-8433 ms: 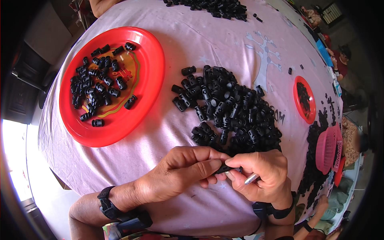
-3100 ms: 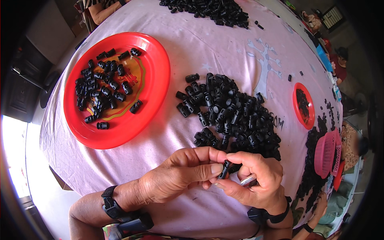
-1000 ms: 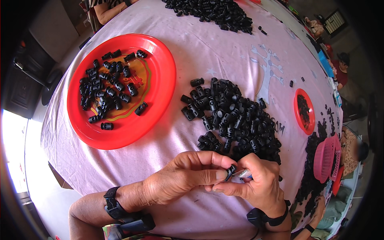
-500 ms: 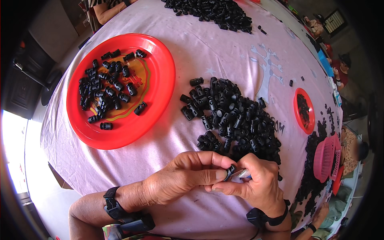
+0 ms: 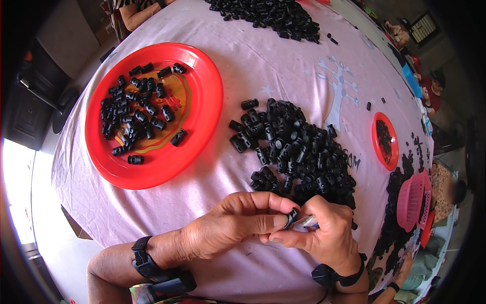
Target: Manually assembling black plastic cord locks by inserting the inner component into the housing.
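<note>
Close together near the front edge of the table, my two hands meet over one piece. Between thumb and forefinger, my left hand (image 5: 238, 223) pinches a black plastic cord lock (image 5: 291, 218). My right hand (image 5: 324, 230) is closed around a small slim tool (image 5: 309, 221), pale with a bit of blue; its tip points at the cord lock, and the fingers hide most of it. Just beyond my hands lies a heap of black cord locks (image 5: 304, 147). To the left, a red plate (image 5: 202, 137) holds several more cord locks (image 5: 134, 114) on its yellow-patterned middle.
A pink patterned cloth (image 5: 238, 66) covers the table. Another black heap (image 5: 268, 17) lies at the far side. On the right are a small red dish (image 5: 377, 147), a pink basket (image 5: 407, 202) and scattered black parts. Other people sit around the table, one arm (image 5: 136, 17) at the far left.
My hands hardly move; the cord lock and the tool between them shift very slightly. At the lower right, another person's hand has moved a little.
</note>
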{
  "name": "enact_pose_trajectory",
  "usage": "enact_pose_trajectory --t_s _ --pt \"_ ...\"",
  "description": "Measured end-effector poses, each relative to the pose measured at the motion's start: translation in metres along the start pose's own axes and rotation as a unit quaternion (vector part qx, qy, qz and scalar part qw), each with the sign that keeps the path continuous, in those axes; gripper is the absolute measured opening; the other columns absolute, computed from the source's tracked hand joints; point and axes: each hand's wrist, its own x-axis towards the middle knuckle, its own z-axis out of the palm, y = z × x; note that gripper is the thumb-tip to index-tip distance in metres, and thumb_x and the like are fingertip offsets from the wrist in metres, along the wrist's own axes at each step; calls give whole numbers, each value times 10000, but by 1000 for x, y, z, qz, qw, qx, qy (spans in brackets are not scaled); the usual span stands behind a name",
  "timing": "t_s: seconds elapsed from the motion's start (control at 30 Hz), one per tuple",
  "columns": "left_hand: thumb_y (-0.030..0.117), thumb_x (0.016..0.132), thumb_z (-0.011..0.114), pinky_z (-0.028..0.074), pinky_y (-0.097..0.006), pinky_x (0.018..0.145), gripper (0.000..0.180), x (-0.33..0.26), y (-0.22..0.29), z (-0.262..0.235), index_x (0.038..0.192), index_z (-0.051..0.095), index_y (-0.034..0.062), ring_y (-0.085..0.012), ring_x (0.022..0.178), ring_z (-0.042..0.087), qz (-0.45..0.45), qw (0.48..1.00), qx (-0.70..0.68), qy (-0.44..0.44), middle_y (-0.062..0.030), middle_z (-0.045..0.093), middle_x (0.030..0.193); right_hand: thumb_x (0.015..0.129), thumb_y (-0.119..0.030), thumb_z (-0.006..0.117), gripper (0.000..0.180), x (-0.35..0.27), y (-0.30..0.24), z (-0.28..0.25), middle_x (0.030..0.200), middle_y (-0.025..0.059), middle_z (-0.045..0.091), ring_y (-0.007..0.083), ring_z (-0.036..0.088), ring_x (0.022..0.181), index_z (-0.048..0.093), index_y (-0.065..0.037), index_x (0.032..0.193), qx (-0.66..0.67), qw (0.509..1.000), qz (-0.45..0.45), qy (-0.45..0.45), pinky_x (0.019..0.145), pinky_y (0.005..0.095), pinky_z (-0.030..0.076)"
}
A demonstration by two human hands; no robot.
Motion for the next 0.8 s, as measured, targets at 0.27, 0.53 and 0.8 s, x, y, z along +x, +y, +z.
enact_pose_trajectory --t_s 0.27,0.53,0.8 --pt "65 914 579 443 -210 787 253 -1 0 0 1165 576 39 -66 900 549 -9 1000 -29 6 -13 612 1046 635 -363 857 470 -1 -3 -3 610 82 628 170 653 553 535 -26 703 21 999 35 -10 492 271 504" --pt "56 914 570 441 -208 777 260 0 -2 0 1173 569 35 -64 884 547 0 1000 -27 1 -12 612 1035 653 -390 839 469 0 -2 -2 593 71 620 168 640 533 540 -31 700 11 999 21 -22 481 276 495" --pt "131 928 580 435 -191 703 268 -1 -1 1 1187 566 63 -41 784 530 8 1000 -12 15 26 598 904 651 -374 844 459 1 -2 -3 597 69 620 166 639 533 537 -36 699 29 999 12 -5 479 277 497"
